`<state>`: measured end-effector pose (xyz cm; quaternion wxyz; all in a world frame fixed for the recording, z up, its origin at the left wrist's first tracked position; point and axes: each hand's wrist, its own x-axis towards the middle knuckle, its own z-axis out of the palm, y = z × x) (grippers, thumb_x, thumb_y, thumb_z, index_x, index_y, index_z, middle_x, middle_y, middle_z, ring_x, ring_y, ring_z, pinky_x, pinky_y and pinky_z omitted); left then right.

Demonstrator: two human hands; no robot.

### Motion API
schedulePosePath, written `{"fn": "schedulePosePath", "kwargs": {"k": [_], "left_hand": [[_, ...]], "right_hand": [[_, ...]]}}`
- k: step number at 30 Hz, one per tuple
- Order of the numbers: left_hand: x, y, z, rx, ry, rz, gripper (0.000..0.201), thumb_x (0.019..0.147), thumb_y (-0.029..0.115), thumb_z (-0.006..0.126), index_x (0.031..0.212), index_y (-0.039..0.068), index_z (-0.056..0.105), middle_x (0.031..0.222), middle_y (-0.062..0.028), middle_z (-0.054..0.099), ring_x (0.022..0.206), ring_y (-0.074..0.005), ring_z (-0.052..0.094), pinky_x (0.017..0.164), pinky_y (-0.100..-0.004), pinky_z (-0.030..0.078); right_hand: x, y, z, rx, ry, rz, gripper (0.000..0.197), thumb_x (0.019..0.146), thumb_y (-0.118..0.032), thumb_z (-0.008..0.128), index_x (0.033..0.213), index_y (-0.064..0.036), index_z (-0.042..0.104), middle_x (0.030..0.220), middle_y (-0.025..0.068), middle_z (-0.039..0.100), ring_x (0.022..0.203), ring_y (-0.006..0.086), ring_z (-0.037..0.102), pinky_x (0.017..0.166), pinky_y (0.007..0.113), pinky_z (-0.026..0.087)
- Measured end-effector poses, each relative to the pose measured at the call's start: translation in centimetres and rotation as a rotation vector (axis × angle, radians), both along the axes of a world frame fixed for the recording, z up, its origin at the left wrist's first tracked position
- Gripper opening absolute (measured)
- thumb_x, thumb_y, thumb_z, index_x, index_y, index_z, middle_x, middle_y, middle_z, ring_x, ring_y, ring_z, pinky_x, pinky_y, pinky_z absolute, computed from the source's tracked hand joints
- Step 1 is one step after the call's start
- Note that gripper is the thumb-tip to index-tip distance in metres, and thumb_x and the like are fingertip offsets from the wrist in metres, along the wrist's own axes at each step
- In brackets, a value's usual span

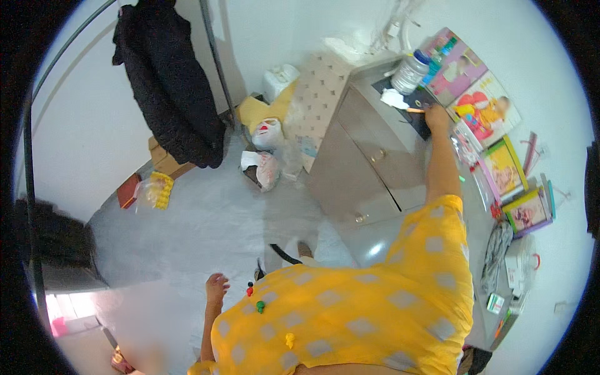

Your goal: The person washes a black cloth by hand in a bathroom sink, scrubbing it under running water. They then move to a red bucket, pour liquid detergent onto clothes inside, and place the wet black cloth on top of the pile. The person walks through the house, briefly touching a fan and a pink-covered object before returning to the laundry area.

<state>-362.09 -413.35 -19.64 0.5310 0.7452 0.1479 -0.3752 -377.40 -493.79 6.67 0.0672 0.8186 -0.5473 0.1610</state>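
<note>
My right hand [437,119] reaches out over the grey cabinet top, fingers closed at the end of a brush-like tool [415,110] with a light brown handle and a white head. The tool lies over a dark flat mat [417,125]; its exact kind is too small to tell. Just beyond it stands a white jar [410,73] with a dark blue lid. My left hand [217,287] hangs low at my left side over the floor, fingers loosely apart, holding nothing.
A grey cabinet [362,150] with knobbed doors stands ahead to the right, picture frames [503,169] leaning along its wall side. Bags [267,169] and boxes sit on the floor by the wall. A black coat [165,81] hangs from a metal rack at the far left.
</note>
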Motion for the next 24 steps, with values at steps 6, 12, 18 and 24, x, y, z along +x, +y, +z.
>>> {"fn": "schedulePosePath", "kwargs": {"k": [6, 12, 18, 24], "left_hand": [[-0.4, 6.7, -2.0, 0.027, 0.098, 0.250, 0.024, 0.082, 0.018, 0.053, 0.103, 0.007, 0.054, 0.081, -0.0086, 0.061, 0.059, -0.0181, 0.059, 0.045, -0.0267, 0.040], [-0.2, -0.7, -2.4, -0.057, 0.087, 0.145, 0.026, 0.084, 0.022, 0.056, 0.108, 0.010, 0.053, 0.085, -0.0080, 0.063, 0.065, -0.0183, 0.060, 0.051, -0.0300, 0.043], [-1.9, -5.2, -1.6, -0.088, -0.069, 0.074, 0.024, 0.082, 0.022, 0.059, 0.097, 0.004, 0.060, 0.079, -0.0089, 0.063, 0.063, -0.0171, 0.061, 0.051, -0.0301, 0.046], [-5.0, 0.4, -3.5, 0.022, -0.199, 0.026, 0.028, 0.082, 0.026, 0.060, 0.099, 0.003, 0.060, 0.079, -0.0103, 0.064, 0.063, -0.0185, 0.062, 0.057, -0.0316, 0.050]], "right_hand": [[2.3, 3.7, 1.6, 0.084, -0.040, -0.126, 0.058, 0.079, -0.055, 0.050, 0.094, -0.0013, 0.066, 0.101, 0.0224, 0.062, 0.098, 0.0381, 0.058, 0.085, 0.047, 0.044], [-3.2, -3.4, 1.7, -0.150, 0.238, 0.076, 0.051, 0.083, -0.047, 0.051, 0.088, 0.0031, 0.063, 0.093, 0.0269, 0.061, 0.090, 0.0427, 0.059, 0.078, 0.050, 0.045], [-1.1, -3.9, 1.6, -0.329, 0.267, 0.242, 0.048, 0.086, -0.043, 0.050, 0.084, 0.0040, 0.062, 0.087, 0.0268, 0.061, 0.084, 0.0437, 0.058, 0.070, 0.050, 0.045], [6.1, 13.4, 8.5, -0.195, 0.201, 0.320, 0.037, 0.089, -0.034, 0.050, 0.084, 0.0013, 0.058, 0.079, 0.0240, 0.059, 0.076, 0.0402, 0.057, 0.064, 0.048, 0.043]]}}
